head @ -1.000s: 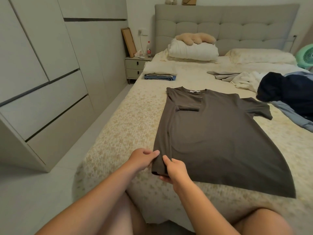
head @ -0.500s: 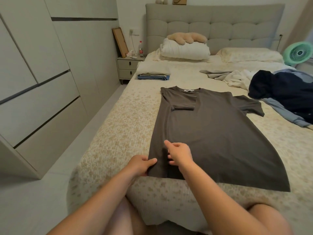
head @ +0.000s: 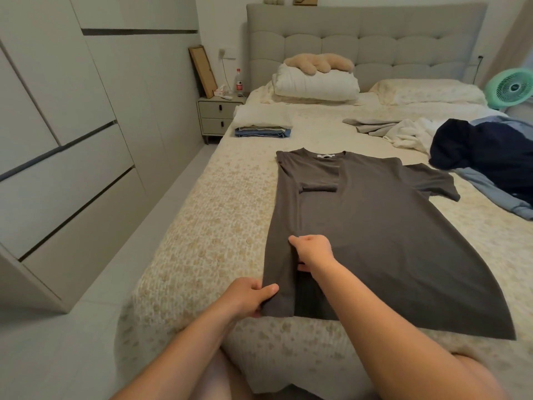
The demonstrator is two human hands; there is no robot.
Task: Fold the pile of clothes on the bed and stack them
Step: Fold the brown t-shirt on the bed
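Observation:
A dark grey T-shirt (head: 383, 232) lies flat on the bed (head: 219, 226), collar away from me, its left side and sleeve folded inward. My left hand (head: 249, 295) pinches the shirt's near left hem corner. Farther up the folded strip, my right hand (head: 313, 251) rests on the fold, fingers curled against the cloth. A stack of folded clothes (head: 262, 127) sits at the bed's far left edge. An unfolded pile (head: 473, 151) of navy, blue, white and grey garments lies at the right.
White folded duvet with a beige plush (head: 317, 79) and a pillow (head: 427, 90) lie by the headboard. A nightstand (head: 219, 116) with a bottle stands left of the bed. Wardrobe doors (head: 72, 140) line the left wall. A green fan (head: 510, 88) stands at the right.
My right hand let go of the hem corner and slid up along the folded left strip. My left hand stayed at the corner, still pinching it.

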